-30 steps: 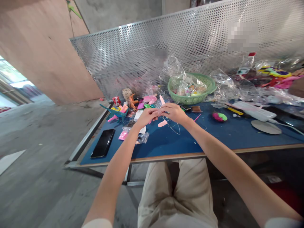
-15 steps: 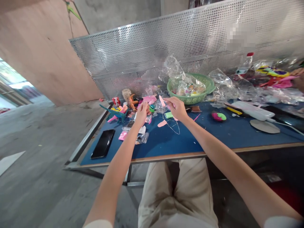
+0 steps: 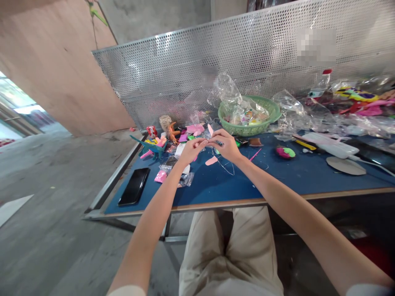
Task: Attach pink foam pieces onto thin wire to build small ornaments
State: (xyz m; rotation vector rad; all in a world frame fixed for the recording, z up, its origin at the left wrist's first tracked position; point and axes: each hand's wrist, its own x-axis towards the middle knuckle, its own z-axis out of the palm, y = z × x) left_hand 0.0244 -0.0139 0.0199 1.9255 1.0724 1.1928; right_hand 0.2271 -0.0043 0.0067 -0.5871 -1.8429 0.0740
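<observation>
My left hand and my right hand meet above the middle of the blue table, fingertips pressed together. Both are closed in a pinch; whatever lies between the fingers is too small or hidden to name. A thin wire loops down onto the table below my right hand. One flat pale-pink piece rests beside that wire, and another pink piece sticks up just behind my right fingers. Several small coloured clay packets, one a pink packet, lie near my left hand.
A black phone lies at the left of the table. Behind are a teal clay dinosaur figure, an orange figure and a green basket with plastic bags. To the right lie a magenta-and-green lump, a yellow cutter and a bottle.
My left hand has moved right until its fingertips meet those of my right hand, which has shifted slightly left and down. The pink piece on the table stays put.
</observation>
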